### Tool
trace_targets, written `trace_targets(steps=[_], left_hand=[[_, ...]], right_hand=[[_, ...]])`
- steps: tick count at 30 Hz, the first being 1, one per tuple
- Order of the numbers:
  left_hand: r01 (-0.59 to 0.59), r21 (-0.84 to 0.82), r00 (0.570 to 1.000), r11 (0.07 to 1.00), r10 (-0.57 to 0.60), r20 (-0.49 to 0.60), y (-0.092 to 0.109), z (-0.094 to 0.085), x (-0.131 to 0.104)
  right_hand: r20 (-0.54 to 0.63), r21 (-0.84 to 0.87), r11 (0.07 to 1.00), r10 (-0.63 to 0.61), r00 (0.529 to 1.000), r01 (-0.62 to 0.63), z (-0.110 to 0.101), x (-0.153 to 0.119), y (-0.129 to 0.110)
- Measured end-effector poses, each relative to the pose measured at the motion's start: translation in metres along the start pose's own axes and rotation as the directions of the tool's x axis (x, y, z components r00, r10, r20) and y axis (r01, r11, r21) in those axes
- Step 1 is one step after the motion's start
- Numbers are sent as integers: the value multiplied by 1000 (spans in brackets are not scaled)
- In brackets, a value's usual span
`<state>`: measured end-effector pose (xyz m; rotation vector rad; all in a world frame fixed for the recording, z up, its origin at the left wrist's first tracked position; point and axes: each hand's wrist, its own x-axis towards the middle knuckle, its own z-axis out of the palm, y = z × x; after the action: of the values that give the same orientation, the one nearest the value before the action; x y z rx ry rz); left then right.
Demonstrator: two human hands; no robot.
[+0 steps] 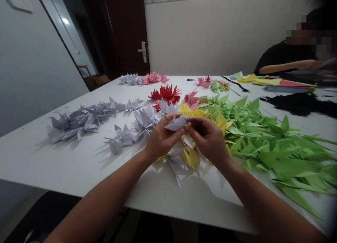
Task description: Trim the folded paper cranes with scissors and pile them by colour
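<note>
Both hands meet over the white table, around a small folded white paper piece. My left hand is closed on its left part, thumb below and fingers behind. At its right end, my right hand pinches the same piece between thumb and fingers. Just beneath the hands lie a yellow folded paper and some white folded pieces. White paper pieces stand behind my left hand, and yellow ones lie behind my right hand.
Green folded papers cover the table's right side. White ones lie at the left. Red and pink pieces lie farther back. Black strands and paper sheets lie near another person at the back right.
</note>
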<state>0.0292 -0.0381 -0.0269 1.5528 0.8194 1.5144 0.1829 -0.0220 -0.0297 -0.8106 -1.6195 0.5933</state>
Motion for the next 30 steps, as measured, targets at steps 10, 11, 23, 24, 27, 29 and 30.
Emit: trace_targets(steps=[10, 11, 23, 24, 27, 29, 30], left_hand=[[166, -369, 966, 914, -226, -126, 18, -7, 12], [171, -379, 966, 909, -231, -119, 17, -6, 12], [190, -341, 976, 921, -216, -41, 13, -7, 11], [188, -329, 977, 925, -211, -37, 12, -7, 11], [189, -321, 977, 928, -211, -34, 12, -7, 11], [201, -342, 973, 918, -226, -34, 12, -6, 11], [210, -354, 971, 911, -237, -32, 13, -6, 11]], right_hand=[[83, 1, 1000, 23, 996, -23, 0, 1, -3], [77, 8, 1000, 26, 997, -26, 0, 2, -3], [60, 25, 999, 28, 998, -29, -1, 2, -3], [62, 21, 999, 30, 998, -32, -1, 2, -3], [68, 11, 999, 34, 997, -34, -1, 2, -4], [71, 12, 999, 31, 997, -32, -1, 2, -4], [73, 10, 999, 29, 997, -30, -1, 3, -4]])
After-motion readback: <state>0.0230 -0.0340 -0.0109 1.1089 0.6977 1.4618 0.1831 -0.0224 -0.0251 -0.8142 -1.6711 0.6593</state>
